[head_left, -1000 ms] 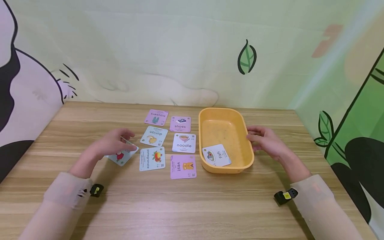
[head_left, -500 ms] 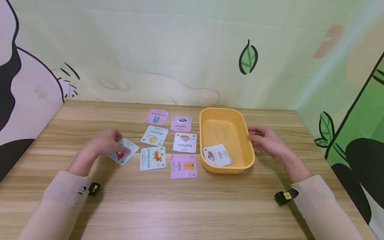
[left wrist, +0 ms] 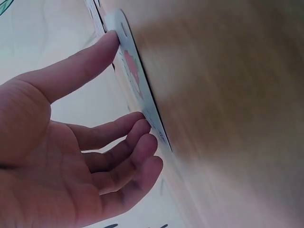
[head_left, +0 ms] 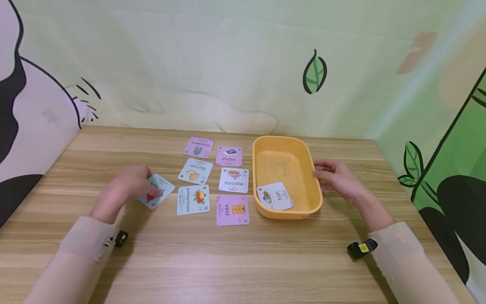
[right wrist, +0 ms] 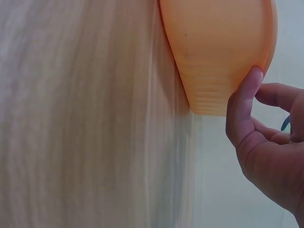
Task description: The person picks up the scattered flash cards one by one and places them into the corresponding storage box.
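My left hand (head_left: pixel 125 185) is at a pale blue picture card (head_left: pixel 161 184) with a red fruit, apparently lettered "pitaya". In the left wrist view, the thumb (left wrist: pixel 90 61) is on one end of the card and the curled fingertips are at its other end, gripping across it. The card lies flat at the tabletop. On the right, my right hand (head_left: pixel 338 179) rests beside a yellow plastic tray (head_left: pixel 319 198); in the right wrist view, its thumb (right wrist: pixel 244 102) touches the outer wall near the rim, fingers loosely bent. A "fish" card (head_left: pixel 279 198) lies inside the tray.
Between the hands lie cards: trousers (head_left: pixel 199 147), shoes (head_left: pixel 229 156), durian (head_left: pixel 195 171), noodle (head_left: pixel 233 180), pomegranate (head_left: pixel 193 199) and vest (head_left: pixel 233 210). Behind the wooden table (head_left: pixel 228 261) hangs a printed backdrop (head_left: pixel 190 63).
My left hand has shifted slightly, its thumb moving back from the card's right corner onto its lower edge. The fruit card has barely moved. My right hand and the tray stay put.
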`<move>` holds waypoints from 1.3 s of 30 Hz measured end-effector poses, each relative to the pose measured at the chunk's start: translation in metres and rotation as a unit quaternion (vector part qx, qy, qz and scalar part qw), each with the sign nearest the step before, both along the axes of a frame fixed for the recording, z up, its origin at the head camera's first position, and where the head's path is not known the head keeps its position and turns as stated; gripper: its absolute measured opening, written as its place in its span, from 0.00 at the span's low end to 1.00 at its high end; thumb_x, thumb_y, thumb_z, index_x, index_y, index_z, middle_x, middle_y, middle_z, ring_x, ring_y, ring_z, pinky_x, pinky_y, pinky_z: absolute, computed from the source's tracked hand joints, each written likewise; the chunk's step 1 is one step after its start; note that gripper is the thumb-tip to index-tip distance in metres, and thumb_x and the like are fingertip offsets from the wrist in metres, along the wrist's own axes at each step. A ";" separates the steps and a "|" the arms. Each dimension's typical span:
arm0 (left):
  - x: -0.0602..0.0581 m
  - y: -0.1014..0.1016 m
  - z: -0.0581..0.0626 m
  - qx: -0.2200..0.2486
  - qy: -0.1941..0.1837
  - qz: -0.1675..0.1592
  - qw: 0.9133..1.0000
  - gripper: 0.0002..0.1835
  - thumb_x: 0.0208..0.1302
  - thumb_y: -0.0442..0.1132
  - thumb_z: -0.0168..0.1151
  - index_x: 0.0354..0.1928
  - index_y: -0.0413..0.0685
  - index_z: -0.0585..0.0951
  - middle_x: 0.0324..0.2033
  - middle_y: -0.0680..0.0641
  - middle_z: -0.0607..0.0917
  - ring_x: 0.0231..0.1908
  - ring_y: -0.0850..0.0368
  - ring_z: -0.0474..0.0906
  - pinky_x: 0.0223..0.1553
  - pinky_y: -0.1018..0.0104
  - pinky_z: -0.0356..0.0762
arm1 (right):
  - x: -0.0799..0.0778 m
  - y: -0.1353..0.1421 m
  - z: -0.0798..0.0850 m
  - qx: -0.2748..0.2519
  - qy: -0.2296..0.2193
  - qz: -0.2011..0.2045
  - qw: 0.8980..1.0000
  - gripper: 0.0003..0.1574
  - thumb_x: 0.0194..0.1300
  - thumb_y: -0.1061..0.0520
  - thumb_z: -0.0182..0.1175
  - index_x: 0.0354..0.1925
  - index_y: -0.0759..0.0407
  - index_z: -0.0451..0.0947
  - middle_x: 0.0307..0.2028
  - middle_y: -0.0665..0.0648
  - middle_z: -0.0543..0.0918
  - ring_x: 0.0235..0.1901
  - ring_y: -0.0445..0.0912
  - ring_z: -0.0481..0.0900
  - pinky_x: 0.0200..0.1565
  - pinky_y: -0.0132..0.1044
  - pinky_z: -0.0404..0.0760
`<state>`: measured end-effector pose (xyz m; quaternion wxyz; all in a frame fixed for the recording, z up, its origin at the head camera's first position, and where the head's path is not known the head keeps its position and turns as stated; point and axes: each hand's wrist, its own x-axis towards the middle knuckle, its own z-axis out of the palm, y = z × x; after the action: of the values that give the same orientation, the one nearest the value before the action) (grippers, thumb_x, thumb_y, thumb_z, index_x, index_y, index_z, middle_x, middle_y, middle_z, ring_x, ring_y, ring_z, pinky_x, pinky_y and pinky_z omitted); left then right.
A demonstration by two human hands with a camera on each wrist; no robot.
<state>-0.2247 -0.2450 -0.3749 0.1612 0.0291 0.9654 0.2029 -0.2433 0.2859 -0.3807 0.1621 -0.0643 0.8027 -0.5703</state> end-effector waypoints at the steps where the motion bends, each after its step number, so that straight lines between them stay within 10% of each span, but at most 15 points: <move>1: 0.000 0.000 0.000 -0.002 0.001 -0.001 1.000 0.29 0.54 0.44 0.79 0.46 0.24 0.79 0.34 0.39 0.81 0.34 0.45 0.76 0.34 0.59 0.76 | 0.000 0.000 0.000 0.000 0.000 -0.001 1.000 0.35 0.78 0.59 0.54 0.73 0.77 0.57 0.57 0.71 0.71 0.41 0.43 0.80 0.39 0.35 0.86; 39: -0.013 -0.015 -0.007 0.068 -0.068 -0.014 0.995 0.38 0.54 0.41 0.77 0.57 0.20 0.69 0.46 0.32 0.78 0.42 0.43 0.76 0.43 0.56 0.78 | 0.000 0.000 0.000 -0.001 -0.001 -0.002 1.000 0.35 0.78 0.59 0.55 0.72 0.77 0.57 0.58 0.72 0.71 0.42 0.43 0.80 0.38 0.35 0.86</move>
<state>-0.2376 -0.2595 -0.3816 0.2267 0.0393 0.9358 0.2669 -0.2433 0.2855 -0.3808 0.1621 -0.0627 0.8020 -0.5715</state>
